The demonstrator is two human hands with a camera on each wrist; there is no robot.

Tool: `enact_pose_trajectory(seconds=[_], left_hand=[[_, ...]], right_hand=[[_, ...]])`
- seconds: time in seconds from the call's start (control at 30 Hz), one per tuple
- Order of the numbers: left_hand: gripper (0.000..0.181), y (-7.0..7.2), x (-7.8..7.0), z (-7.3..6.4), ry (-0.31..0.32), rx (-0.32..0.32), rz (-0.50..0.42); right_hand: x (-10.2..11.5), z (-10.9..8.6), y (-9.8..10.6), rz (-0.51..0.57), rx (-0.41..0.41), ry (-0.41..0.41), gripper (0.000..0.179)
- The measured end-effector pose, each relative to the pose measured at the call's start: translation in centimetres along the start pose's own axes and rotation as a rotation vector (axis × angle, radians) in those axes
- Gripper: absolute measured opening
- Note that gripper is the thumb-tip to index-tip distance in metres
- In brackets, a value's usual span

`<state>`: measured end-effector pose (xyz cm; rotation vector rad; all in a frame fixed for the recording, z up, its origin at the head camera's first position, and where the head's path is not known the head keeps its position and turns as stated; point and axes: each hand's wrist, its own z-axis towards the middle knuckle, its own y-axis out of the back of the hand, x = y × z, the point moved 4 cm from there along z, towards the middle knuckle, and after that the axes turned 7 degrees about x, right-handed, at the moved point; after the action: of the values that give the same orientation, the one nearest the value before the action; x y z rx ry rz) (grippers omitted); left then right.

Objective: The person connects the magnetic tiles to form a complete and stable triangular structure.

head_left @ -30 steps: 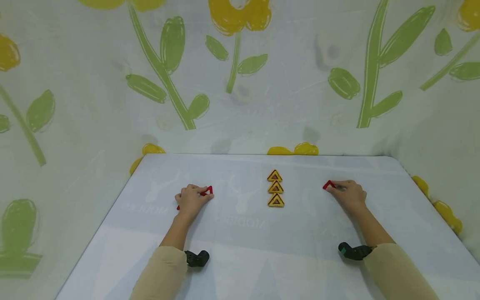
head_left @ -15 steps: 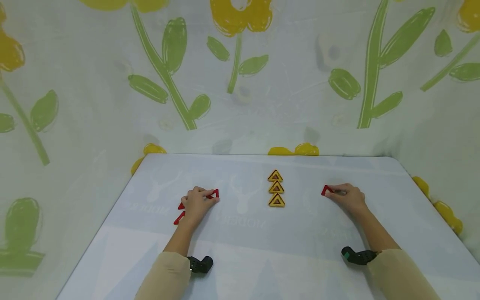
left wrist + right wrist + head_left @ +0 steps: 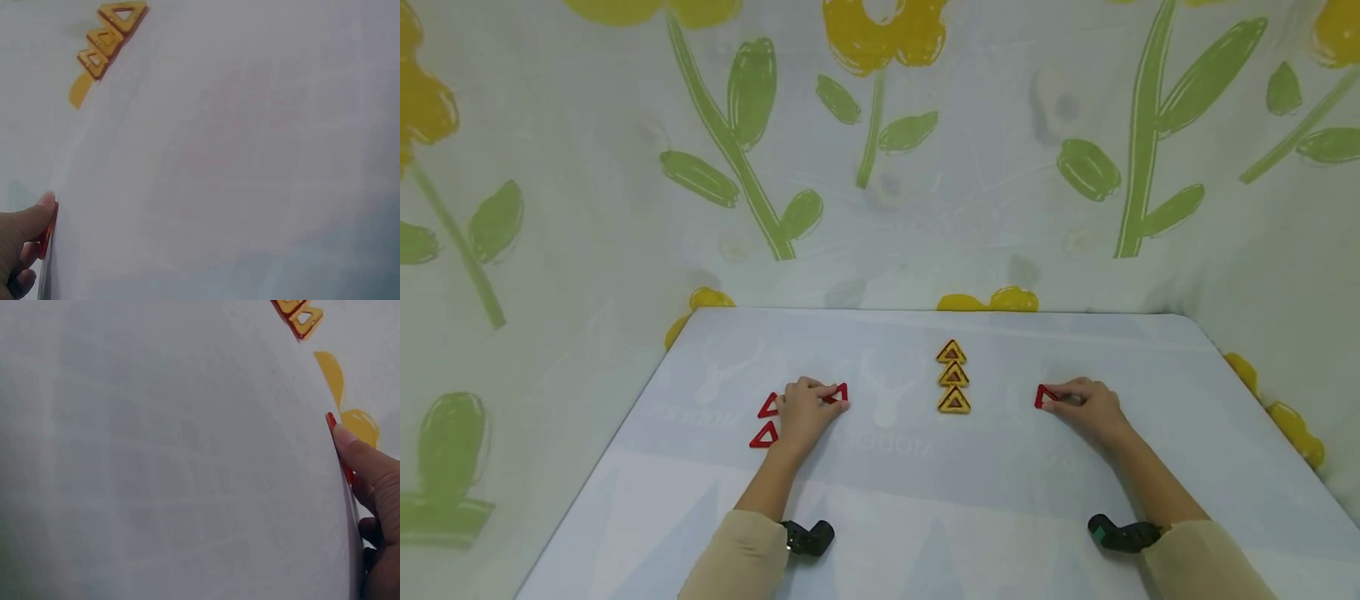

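Observation:
My left hand [image 3: 802,415] pinches a hollow red triangle [image 3: 844,392] between thumb and fingers, left of the table's middle. Seen edge-on, that red triangle [image 3: 49,232] shows under the thumb in the left wrist view. Over on the right, my right hand [image 3: 1093,408] pinches another red triangle [image 3: 1039,397]; its edge [image 3: 340,450] is visible in the right wrist view. Between the hands stands a column of three yellow triangles [image 3: 954,409] with red-brown inner outlines. Two more red triangles lie beside my left hand, one [image 3: 767,414] partly covered by it, the other [image 3: 763,445] nearer me.
A pale printed tabletop [image 3: 895,517] lies under both hands. Behind it hangs a light cloth [image 3: 955,200] with yellow flowers and green leaves. Black wrist devices, left [image 3: 811,539] and right [image 3: 1120,533], jut inward from the sleeves.
Both hands have drawn inward and slightly nearer me, each with its red triangle. Two red triangles on the left have come into fuller view as the left hand moved off them.

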<state>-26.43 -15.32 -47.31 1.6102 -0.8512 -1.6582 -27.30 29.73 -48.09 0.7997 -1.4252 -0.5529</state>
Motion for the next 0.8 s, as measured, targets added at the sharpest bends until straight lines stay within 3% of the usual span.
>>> enact_pose_trajectory(seconds=[0.8], left_hand=[[0.043, -1.6, -1.4, -2.7, -0.113, -0.013, -0.074]], right_hand=[[1.9, -1.9, -1.7, 0.003, 0.028, 0.139, 0.032]])
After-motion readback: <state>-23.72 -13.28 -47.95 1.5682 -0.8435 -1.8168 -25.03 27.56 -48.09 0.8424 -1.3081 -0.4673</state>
